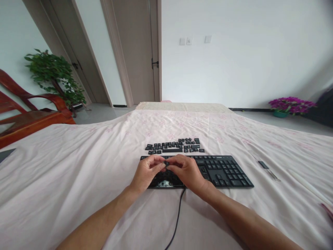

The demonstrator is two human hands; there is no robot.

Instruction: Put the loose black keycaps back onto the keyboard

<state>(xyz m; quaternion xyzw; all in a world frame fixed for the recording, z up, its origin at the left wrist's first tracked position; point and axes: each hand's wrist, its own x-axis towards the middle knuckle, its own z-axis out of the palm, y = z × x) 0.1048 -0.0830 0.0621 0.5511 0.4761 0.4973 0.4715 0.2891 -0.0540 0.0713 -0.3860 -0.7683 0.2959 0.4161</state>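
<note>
A black computer keyboard lies on the cloth, many keys gone from its left and middle part and the number pad still capped. Over that bare part, my left hand and my right hand meet fingertip to fingertip. Both pinch a small black keycap between thumbs and forefingers. Loose keycaps lie in rough rows just behind the keyboard, among them a long space bar. My hands hide part of the keyboard's left half.
A pink flowered cloth with folds covers the surface. To the right lie a wire keycap puller with a black handle and a long white stick-like item. The keyboard's cable runs toward me. A wooden chair stands at left.
</note>
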